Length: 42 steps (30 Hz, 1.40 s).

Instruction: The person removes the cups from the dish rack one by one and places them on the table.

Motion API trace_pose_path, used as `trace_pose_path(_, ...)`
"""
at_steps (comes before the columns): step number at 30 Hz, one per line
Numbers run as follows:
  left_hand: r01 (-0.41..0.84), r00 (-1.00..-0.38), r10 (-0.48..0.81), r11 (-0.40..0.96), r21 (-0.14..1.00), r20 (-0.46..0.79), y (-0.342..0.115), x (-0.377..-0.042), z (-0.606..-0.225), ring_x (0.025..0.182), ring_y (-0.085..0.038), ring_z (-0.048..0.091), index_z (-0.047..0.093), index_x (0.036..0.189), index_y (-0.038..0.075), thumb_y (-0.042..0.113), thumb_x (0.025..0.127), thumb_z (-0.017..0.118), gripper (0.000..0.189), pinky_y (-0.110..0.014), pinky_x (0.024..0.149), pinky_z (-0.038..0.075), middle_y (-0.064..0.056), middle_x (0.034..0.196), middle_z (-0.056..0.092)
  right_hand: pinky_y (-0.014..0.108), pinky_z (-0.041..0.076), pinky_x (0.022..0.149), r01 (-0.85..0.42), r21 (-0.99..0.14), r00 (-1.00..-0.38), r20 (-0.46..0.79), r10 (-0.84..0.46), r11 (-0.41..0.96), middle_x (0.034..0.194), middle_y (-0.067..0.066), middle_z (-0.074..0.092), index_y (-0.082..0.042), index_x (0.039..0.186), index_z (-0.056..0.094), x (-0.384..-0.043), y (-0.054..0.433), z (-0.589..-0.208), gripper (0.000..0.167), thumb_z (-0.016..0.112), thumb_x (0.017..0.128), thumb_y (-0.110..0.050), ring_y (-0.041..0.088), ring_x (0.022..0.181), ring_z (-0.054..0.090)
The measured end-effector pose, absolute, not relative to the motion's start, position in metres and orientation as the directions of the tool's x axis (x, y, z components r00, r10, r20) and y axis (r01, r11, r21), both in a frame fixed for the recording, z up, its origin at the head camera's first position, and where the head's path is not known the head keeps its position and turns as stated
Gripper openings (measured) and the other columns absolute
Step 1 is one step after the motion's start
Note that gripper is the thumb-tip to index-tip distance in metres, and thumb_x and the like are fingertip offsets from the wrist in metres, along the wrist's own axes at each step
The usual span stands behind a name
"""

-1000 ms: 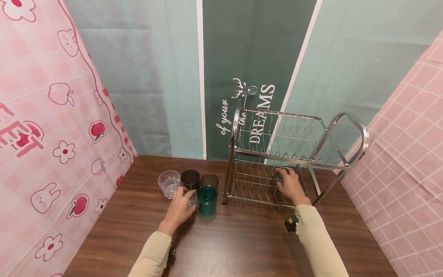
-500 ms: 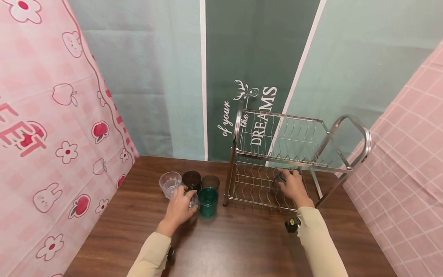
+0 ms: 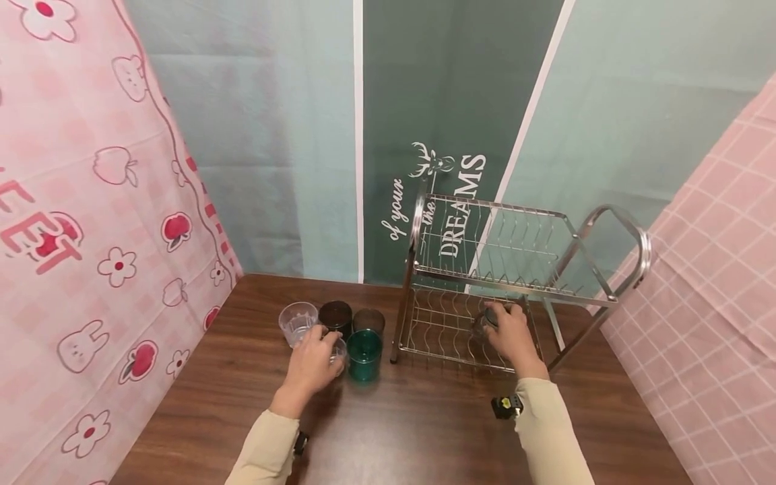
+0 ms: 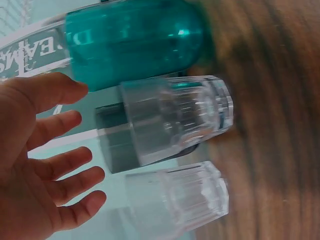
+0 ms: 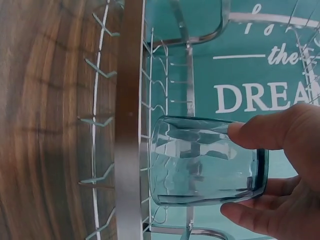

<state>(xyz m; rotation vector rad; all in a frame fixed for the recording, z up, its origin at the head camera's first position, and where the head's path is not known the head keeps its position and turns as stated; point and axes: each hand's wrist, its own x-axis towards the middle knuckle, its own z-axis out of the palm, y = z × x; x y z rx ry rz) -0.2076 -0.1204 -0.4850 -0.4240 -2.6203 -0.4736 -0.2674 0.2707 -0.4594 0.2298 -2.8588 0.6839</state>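
In the right hand (image 3: 512, 339), a clear, faintly grey-blue drinking glass (image 5: 200, 165) is pinched between thumb and fingers near its upper end. Its other end is close over the wires of the lower tier of a chrome dish rack (image 3: 515, 288). The left hand (image 3: 308, 367) hovers around a small clear faceted glass (image 4: 175, 120), fingers spread and loosely bent. The left wrist view shows a gap between these fingers and the glass. Beside it stand a teal glass (image 3: 364, 360) and another clear glass (image 3: 297, 320).
Two dark brownish glasses, one at the back (image 3: 335, 315) and one behind the teal glass (image 3: 369, 319), complete the cluster on the wooden table (image 3: 388, 431). The rack's upper tier (image 3: 491, 232) overhangs the right hand's area. Fabric curtains (image 3: 291, 135) border the table.
The right hand, with its glass, has shifted a little left and nearer within the rack's lower tier. The left hand stays over the small clear glass. The head view has shifted slightly.
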Motion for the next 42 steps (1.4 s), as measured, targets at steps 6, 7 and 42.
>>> trace_pose_path(6, 0.344, -0.866, 0.202, 0.904, 0.255, 0.457, -0.118, -0.203, -0.475, 0.087, -0.033, 0.053, 0.067, 0.104, 0.005, 0.015, 0.068, 0.072, 0.038, -0.046, 0.068, 0.044, -0.017, 0.1, 0.054, 0.061, 0.038, 0.076, -0.197, -0.457, -0.968, 0.233, -0.097, 0.868, 0.126, 0.038, 0.03, -0.003, 0.131, 0.047, -0.254, 0.266, -0.457, 0.05, 0.065, 0.085, -0.006, 0.054, 0.112, 0.033)
trace_pose_path(7, 0.336, -0.87, 0.198, 0.908, 0.25, 0.452, -0.118, -0.202, -0.474, 0.085, -0.032, 0.053, 0.067, 0.104, 0.005, 0.016, 0.068, 0.072, 0.038, -0.046, 0.066, 0.043, -0.016, 0.098, 0.054, 0.061, 0.038, 0.077, -0.195, -0.458, -0.968, 0.231, -0.096, 0.867, 0.126, 0.038, 0.029, -0.003, 0.131, 0.047, -0.252, 0.266, -0.456, 0.05, 0.065, 0.085, -0.006, 0.054, 0.113, 0.032)
trace_pose_path(42, 0.444, -0.852, 0.284, 0.837, 0.319, 0.441, -0.087, -0.185, -0.467, 0.097, -0.033, 0.051, 0.066, 0.11, 0.014, 0.033, 0.074, 0.077, 0.043, -0.047, 0.075, 0.041, -0.015, 0.112, 0.052, 0.059, 0.04, 0.077, -0.306, -0.463, -0.913, 0.392, -0.118, 0.832, 0.119, 0.032, 0.038, -0.007, 0.126, 0.052, -0.197, 0.238, -0.448, 0.05, 0.072, 0.079, -0.006, 0.047, 0.105, 0.044)
